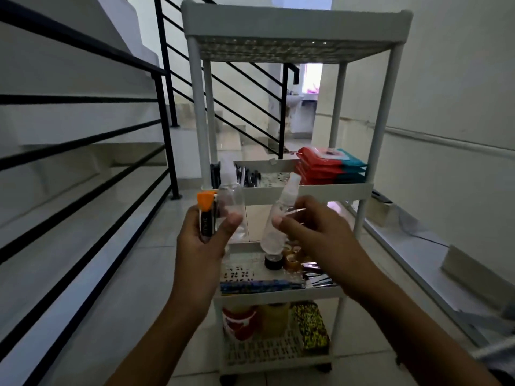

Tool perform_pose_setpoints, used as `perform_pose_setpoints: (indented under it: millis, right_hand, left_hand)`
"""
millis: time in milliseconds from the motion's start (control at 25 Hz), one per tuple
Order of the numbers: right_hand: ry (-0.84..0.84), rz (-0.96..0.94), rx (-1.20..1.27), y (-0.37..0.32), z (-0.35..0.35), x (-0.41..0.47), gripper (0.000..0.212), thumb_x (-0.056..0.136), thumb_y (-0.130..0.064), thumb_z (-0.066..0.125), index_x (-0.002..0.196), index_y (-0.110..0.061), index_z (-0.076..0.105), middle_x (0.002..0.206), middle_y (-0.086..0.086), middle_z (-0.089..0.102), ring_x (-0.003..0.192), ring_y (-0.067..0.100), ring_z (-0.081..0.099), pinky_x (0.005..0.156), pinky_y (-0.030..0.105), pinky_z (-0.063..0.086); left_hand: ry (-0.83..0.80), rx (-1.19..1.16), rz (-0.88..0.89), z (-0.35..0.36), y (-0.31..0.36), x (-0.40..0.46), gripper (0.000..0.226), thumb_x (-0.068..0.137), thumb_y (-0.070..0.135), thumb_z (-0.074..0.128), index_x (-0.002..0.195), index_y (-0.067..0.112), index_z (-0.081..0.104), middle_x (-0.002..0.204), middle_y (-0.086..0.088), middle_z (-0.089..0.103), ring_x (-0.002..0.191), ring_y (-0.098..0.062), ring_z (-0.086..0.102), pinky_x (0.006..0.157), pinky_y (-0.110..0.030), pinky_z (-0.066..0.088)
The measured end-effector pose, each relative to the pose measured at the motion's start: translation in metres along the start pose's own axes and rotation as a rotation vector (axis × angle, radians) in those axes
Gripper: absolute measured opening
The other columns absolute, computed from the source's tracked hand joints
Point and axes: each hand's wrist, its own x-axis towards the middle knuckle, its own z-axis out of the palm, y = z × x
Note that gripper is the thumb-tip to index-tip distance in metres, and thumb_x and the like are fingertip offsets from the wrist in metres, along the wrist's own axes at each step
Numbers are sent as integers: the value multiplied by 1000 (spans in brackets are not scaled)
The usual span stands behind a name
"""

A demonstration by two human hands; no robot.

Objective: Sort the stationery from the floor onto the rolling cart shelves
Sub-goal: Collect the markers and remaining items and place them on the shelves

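Our left hand (206, 232) is overloaded: its grip is clamped on an orange-capped marker (206, 215) and, pinched by the thumb beside it, a clear spray bottle (232, 207). We judge that bottle the likeliest to slip, since it is smooth and shares one grip with the marker. Our right hand (309, 232) has its grip clamped on a second clear spray bottle (278, 218), which tilts, nozzle up and away from the fingers, base hanging below them; held so near its middle, it could swing or drop onto the shelf under it. Both bottles look empty, though we cannot be sure. Beyond both grips stands the white rolling cart (367, 190). Its shelf level with the grips holds dark pens (245, 175) to the left and red-and-teal packets (331, 165) to the right. The shelf below our right grip holds tape rolls (292, 259) and a black-capped jar (273, 261). The lowest shelf carries a red-and-white roll (239, 321) and a yellow-patterned box (312, 327).
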Motion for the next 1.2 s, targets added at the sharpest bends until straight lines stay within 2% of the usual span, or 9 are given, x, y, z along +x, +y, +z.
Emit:
perform_pose_setpoints:
  millis: [80,200,280,480,720,920,1000,1120,1200]
  right_hand:
    - [-46,3,-103,22,13,3,32,86,-43,61,110,-24,57,96,-6,69,77,5,67,65,25,58]
    - [-120,7,-304,70,41,16,28,87,-42,62,106,-22,57,94,-8,65,77,1,62,61,10,45]
    - [-141,35,-363,102,62,38,29,86,-42,64,105,-20,59,96,-5,63,83,8,60,64,16,43]
    - [-131,49,-335,146,122,102,38,86,-32,67,116,-11,56,109,5,66,97,19,62,82,28,50]
    - [-122,47,-413,181,177,135,41,85,-27,67,119,-9,55,113,12,61,99,24,59,85,33,51]
    - [-68,66,-362,193,180,130,39,82,-23,71,115,-9,55,107,11,62,95,24,61,83,38,53]
    - [-104,91,-333,191,177,126,39,82,-20,71,115,-8,54,107,12,63,95,24,62,83,39,54]
    - [-56,104,-298,177,164,113,36,86,-25,67,116,-9,55,108,9,64,94,18,62,81,33,55]
    - [-28,120,-43,159,145,92,26,91,-24,60,114,-13,57,109,3,65,94,14,64,76,25,56]
  left_hand:
    - [26,0,5,-3,-16,1,28,80,38,66,107,38,59,110,8,68,106,-12,63,91,-45,51]
    - [71,9,-7,-7,-41,-7,27,79,32,66,102,43,56,106,17,67,101,3,62,84,-25,49]
    - [93,24,-23,-11,-57,-12,26,80,28,65,101,40,56,100,24,67,95,9,61,74,-14,47]
    - [178,57,-74,-28,-94,-13,29,73,35,66,101,35,58,99,23,66,93,8,61,79,-28,46]
    - [210,75,-102,-37,-124,-11,38,65,36,72,101,34,59,98,19,66,104,-20,61,87,-46,47]
    - [218,30,-140,-32,-138,-11,33,58,51,78,87,48,62,90,17,67,85,-14,60,71,-34,48]
    - [220,32,-138,-28,-140,-12,51,46,66,79,91,47,62,86,13,66,75,-9,56,69,-37,48]
    - [209,17,-152,-24,-143,-13,41,55,56,74,92,43,62,88,12,66,77,-7,59,69,-34,46]
    - [184,25,-157,-22,-143,-14,34,65,44,82,91,39,61,81,13,64,69,-1,58,63,-25,43]
